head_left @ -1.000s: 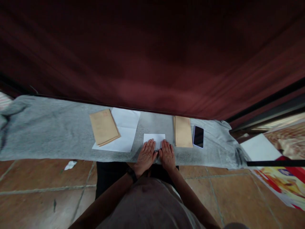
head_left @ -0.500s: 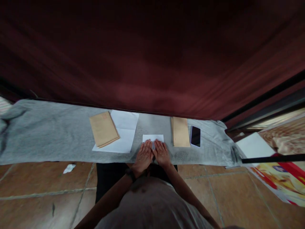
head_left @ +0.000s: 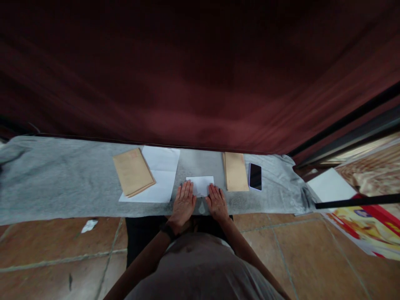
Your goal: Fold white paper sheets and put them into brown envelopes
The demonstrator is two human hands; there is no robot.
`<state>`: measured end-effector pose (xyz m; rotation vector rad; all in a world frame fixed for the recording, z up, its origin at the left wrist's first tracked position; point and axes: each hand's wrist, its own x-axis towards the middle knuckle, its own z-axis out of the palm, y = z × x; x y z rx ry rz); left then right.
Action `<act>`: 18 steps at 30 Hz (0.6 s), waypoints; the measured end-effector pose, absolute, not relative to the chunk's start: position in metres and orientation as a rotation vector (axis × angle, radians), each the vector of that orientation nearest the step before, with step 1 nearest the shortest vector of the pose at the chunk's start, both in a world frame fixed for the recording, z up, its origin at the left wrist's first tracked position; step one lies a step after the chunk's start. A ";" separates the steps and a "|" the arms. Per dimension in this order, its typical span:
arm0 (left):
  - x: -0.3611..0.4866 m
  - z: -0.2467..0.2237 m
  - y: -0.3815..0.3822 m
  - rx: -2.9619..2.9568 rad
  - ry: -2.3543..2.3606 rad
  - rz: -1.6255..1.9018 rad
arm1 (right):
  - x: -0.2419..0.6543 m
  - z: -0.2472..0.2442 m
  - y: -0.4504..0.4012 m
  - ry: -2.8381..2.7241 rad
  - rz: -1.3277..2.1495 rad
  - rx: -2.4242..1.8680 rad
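A small folded white paper [head_left: 200, 183] lies flat on the grey cloth in front of me. My left hand [head_left: 184, 201] rests flat on its left end, fingers stretched forward. On the opposite end lies my right hand [head_left: 217, 201], its fingers straight and pressing the paper's edge. Left of my hands, brown envelopes [head_left: 133, 171] are stacked partly over larger white sheets [head_left: 164, 179] with a crease across them. Another pile of brown envelopes [head_left: 236, 171] sits to the right of my right hand.
A phone [head_left: 255, 176] with a dark screen lies beyond the right envelopes. Grey cloth [head_left: 68, 179] covers the narrow table, backed by a dark red curtain [head_left: 200, 83]. At the far right are a white board [head_left: 331, 184] and a colourful printed box [head_left: 365, 227]. A paper scrap [head_left: 89, 226] lies on the tiled floor.
My hands have slid apart from the middle of the folded paper to its two ends, uncovering its centre. The camera view has shifted slightly.
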<state>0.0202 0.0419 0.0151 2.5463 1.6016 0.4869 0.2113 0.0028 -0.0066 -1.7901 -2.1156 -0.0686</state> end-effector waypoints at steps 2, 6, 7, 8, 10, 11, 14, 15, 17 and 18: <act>0.027 0.019 0.047 2.599 1.515 0.472 | 0.210 -0.007 0.003 -2.122 -0.054 -1.796; 0.042 0.018 0.055 2.644 1.433 0.411 | 0.211 -0.008 0.002 -2.131 -0.043 -1.797; 0.043 0.016 0.056 2.647 1.427 0.402 | 0.212 -0.008 0.002 -2.125 -0.044 -1.798; 0.044 0.014 0.057 2.650 1.424 0.398 | 0.213 -0.009 0.002 -2.118 -0.045 -1.797; 0.043 0.011 0.057 2.655 1.431 0.401 | 0.215 -0.008 0.003 -2.106 -0.045 -1.777; 0.042 0.009 0.056 2.658 1.434 0.401 | 0.215 -0.007 0.005 -2.107 -0.038 -1.757; 0.041 0.005 0.057 2.670 1.424 0.370 | 0.210 -0.001 0.018 -2.145 0.026 -1.690; 0.041 0.004 0.057 2.670 1.423 0.352 | 0.207 0.001 0.024 -2.163 0.058 -1.678; 0.041 0.002 0.059 2.664 1.431 0.321 | 0.199 0.004 0.036 -2.201 0.119 -1.672; 0.041 0.001 0.060 2.660 1.439 0.313 | 0.195 0.004 0.042 -2.218 0.140 -1.674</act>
